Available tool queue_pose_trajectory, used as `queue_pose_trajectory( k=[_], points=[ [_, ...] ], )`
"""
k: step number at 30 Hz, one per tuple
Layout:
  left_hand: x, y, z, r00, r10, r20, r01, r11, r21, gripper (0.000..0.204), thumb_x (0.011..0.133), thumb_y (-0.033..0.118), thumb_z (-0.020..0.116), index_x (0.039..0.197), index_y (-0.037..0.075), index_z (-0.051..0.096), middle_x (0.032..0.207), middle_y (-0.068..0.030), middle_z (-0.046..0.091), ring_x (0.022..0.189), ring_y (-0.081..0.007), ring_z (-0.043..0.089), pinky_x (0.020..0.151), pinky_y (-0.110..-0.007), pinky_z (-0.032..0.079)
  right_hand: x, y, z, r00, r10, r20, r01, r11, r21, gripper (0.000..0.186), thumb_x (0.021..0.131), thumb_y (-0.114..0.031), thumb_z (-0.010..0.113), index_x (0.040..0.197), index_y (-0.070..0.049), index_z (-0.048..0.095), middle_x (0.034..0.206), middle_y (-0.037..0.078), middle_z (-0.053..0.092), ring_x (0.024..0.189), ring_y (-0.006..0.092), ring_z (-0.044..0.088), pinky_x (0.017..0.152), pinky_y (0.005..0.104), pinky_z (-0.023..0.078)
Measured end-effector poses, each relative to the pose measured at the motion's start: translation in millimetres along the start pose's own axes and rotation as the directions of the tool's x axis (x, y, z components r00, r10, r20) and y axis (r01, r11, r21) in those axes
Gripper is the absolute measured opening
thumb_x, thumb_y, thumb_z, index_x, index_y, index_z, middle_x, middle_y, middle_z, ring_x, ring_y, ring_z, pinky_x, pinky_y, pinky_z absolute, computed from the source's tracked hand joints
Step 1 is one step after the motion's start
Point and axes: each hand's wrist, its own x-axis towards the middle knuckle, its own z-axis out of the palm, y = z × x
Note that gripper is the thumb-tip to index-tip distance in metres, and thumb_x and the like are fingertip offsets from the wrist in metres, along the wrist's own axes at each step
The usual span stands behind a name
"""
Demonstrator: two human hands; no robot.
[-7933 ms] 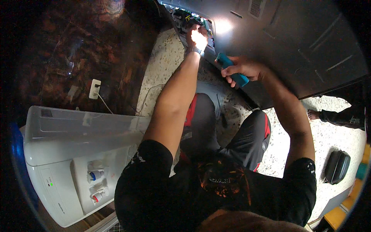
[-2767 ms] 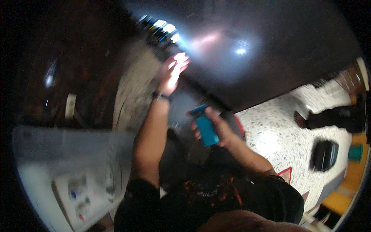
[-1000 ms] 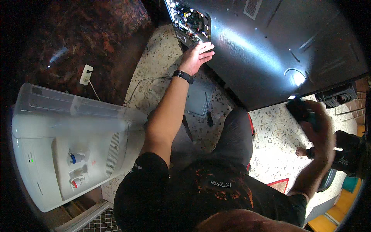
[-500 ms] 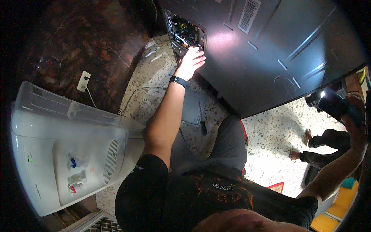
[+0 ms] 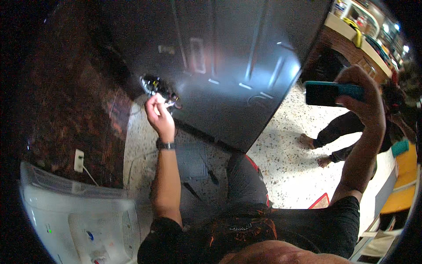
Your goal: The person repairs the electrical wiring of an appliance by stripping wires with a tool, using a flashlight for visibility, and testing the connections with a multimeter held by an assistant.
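Dark metal frames a recess [image 5: 154,85] of what look like wires and circuit parts, toward 10 o'clock, low in a broad panel [image 5: 224,108]. My left hand [image 5: 161,115] is at the recess's lower edge, fingers curled and brightly lit; blur hides the tips, so I cannot tell whether they pinch something or merely touch. Well apart, between 2 and 3 o'clock, my right hand [image 5: 362,90] is wrapped around a teal-cased phone [image 5: 323,93], held out past the panel's edge with its dark screen toward me. Pale glow [image 5: 293,69] lies on the panel near that edge. I judge the step in hand to be fingering the parts inside the recess while the phone is kept off to the side; my next move seems to call for a steady left wrist and light aimed squarely into the recess. Toward 7 o'clock a flat grey cover [image 5: 192,160] lies on the speckled floor [image 5: 290,176], a dark tool [image 5: 212,177] just beside it. Farther out, a white water dispenser [image 5: 105,226] stands at 8 o'clock, and another person's bare foot [image 5: 307,141] shows near 3.
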Motion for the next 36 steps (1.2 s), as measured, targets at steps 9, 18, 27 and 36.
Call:
queue_pose_trajectory(
  k=[9,18,27,36],
  points=[
    [-133,218,129,0.378,-0.034,0.925,0.775,0.558,-0.296,0.084,0.098,0.032,0.071,0.158,0.007,0.019,0.140,-0.0159,0.053,0.116,-0.0211,0.063,0.095,-0.036,0.055,-9,2,30,0.993,-0.117,-0.006,0.116,0.974,0.196,0.041,0.070,-0.012,0.091,0.101,-0.004,0.066,0.096,0.003,0.069,0.092,0.0118,0.065,0.079,0.0307,0.052],
    [-140,220,168,0.548,-0.153,0.822,0.783,0.440,-0.440,0.035,0.105,0.028,0.060,0.128,0.005,0.049,0.115,-0.0105,0.065,0.094,-0.0215,0.073,0.080,-0.036,0.063,-35,7,57,0.997,-0.076,-0.016,0.067,0.750,0.658,0.064,0.076,-0.032,0.091,0.123,-0.002,0.062,0.110,0.007,0.069,0.103,0.0162,0.065,0.087,0.0333,0.052],
    [-118,241,166,0.525,-0.163,0.835,0.809,0.399,-0.431,0.039,0.104,0.034,0.061,0.125,0.002,0.055,0.110,-0.0108,0.071,0.089,-0.0159,0.073,0.080,-0.033,0.062,-105,104,139,0.880,0.383,-0.282,0.361,-0.151,0.920,0.051,0.101,-0.031,0.060,0.143,-0.003,0.049,0.122,0.014,0.065,0.114,0.0246,0.062,0.098,0.0384,0.051],
    [-129,257,176,0.463,-0.121,0.878,0.841,0.374,-0.391,0.037,0.105,0.032,0.060,0.128,0.004,0.051,0.112,-0.0105,0.070,0.087,-0.0176,0.072,0.075,-0.034,0.062,-60,86,129,0.875,0.256,-0.411,0.332,0.303,0.893,0.064,0.107,-0.029,0.051,0.162,-0.022,0.021,0.152,0.021,0.045,0.128,0.0329,0.057,0.101,0.0433,0.055]
  ],
)
